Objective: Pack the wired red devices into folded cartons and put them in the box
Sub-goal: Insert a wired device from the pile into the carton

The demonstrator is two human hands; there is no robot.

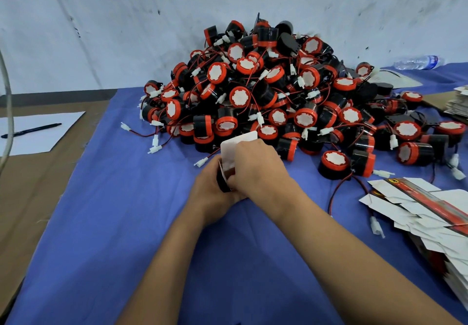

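While both hands are working on one carton point(238, 144) just in front of the big pile of red devices point(266, 91), the main risk is coming from the wire. A device seems to be sitting inside the carton already, though only a dark part is showing at its open side, so I cannot be sure. If its thin wire or white plug is hanging out when the white flap is going down, the flap may be pinching it and the carton will not be closing flat. The pile is also very near, and a loose wire from the pile may be catching on the carton and dragging other devices along.

The left hand point(210, 188) is holding the carton from below and from the side, with its fingers curled around the body. The right hand point(258, 167) is lying over the top of the carton, fingers bent down on it, apparently pressing at the opening; its fingertips are hidden, so how tightly they are pinching I cannot tell.

To the right of the pile, flat unfolded cartons point(425, 213) are lying in a stack. The box for the packed cartons is not showing anywhere.
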